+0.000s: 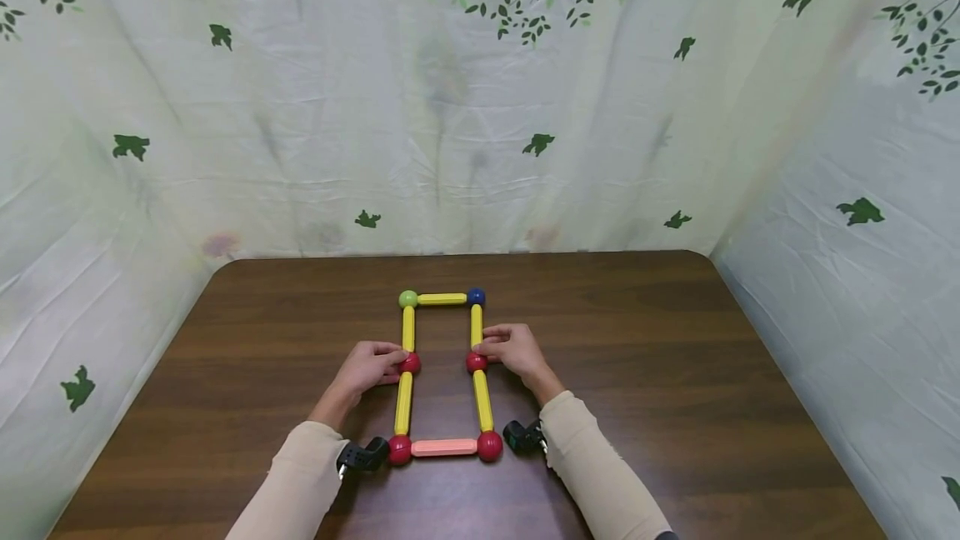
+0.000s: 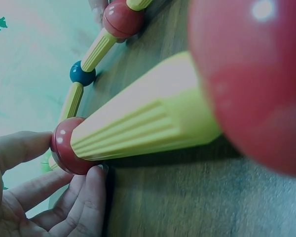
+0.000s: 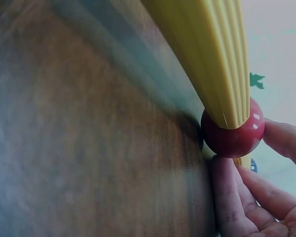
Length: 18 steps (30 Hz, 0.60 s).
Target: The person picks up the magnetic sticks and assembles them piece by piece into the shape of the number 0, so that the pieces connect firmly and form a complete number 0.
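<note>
A rectangle of magnetic building rods and balls lies before me in the head view. My left hand [image 1: 367,367] pinches the left middle red ball [image 1: 410,363] between thumb and fingers. Opposite, the right middle red ball [image 1: 476,362] is held by the fingertips of my right hand [image 1: 516,350]. Yellow rods [image 1: 402,403] form the long sides. A pink rod [image 1: 445,447] joins two near red balls [image 1: 490,446]. At the far end, a yellow rod [image 1: 442,299] links a green ball [image 1: 407,298] and a blue ball [image 1: 476,297]. In the right wrist view, the near yellow rod [image 3: 212,54] slopes away from its shadow.
The brown wooden table [image 1: 637,373] extends around the rectangle on every side. Behind it and at both sides hangs a pale curtain [image 1: 465,148] with leaf prints. Black wrist cameras [image 1: 365,455] sit close to the near red balls.
</note>
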{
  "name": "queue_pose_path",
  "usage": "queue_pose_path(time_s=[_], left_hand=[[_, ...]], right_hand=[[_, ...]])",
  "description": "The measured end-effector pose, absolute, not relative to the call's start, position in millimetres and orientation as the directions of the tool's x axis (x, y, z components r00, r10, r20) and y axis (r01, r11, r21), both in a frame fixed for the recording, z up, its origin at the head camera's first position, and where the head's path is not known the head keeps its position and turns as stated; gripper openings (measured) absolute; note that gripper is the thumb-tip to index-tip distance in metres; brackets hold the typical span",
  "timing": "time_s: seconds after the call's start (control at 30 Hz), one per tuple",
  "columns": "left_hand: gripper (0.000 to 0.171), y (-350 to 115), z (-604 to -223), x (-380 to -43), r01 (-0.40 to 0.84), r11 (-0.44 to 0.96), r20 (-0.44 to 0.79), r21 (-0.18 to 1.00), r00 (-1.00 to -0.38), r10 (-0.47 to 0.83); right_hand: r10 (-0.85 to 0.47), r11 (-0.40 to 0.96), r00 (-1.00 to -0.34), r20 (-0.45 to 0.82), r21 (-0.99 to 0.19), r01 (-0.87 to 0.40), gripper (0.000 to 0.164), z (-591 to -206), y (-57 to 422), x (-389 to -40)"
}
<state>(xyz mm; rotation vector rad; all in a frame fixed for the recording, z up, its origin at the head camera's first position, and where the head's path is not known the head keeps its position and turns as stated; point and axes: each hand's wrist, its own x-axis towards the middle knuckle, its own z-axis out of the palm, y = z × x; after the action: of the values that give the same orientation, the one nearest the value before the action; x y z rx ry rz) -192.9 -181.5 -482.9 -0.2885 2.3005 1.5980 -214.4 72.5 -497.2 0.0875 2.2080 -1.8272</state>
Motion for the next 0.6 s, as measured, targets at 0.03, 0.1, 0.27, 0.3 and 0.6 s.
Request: queue_pose_path(time_s=[0.03, 0.1, 0.27, 0.3, 0.6], left_hand=[[0.030, -182.0, -482.7, -192.7, -0.342, 0.353, -0.374, 0.871, -0.927, 0.023], [0.030, -182.7, -482.0, -192.5, -0.347, 0.351, -0.377, 0.870, -0.926, 0.020], [0.032, -185.2, -480.1, -192.4, -0.352, 0.354, -0.381, 0.867, -0.924, 0.015], [0.032, -185.5, -480.0, -192.1, -0.349, 0.358, -0.380, 0.866, -0.925, 0.016], [0.032, -188.0, -482.6, -193.3, -0.356, 0.365, -0.387, 0.860, -0.922, 0.014]], right_hand=[[-0.126, 0.202, -0.960, -0.248, -0.954, 0.220, 0.037, -497.2, 72.5, -214.4], [-0.119, 0.207, -0.960, -0.254, -0.952, 0.226, 0.036, -496.9, 72.6, -214.6], [-0.108, 0.223, -0.961, -0.255, -0.948, 0.226, 0.034, -497.2, 72.9, -215.2], [-0.108, 0.224, -0.961, -0.255, -0.948, 0.227, 0.035, -497.6, 73.0, -215.3], [-0.112, 0.225, -0.960, -0.257, -0.948, 0.227, 0.035, -498.5, 72.9, -216.9]])
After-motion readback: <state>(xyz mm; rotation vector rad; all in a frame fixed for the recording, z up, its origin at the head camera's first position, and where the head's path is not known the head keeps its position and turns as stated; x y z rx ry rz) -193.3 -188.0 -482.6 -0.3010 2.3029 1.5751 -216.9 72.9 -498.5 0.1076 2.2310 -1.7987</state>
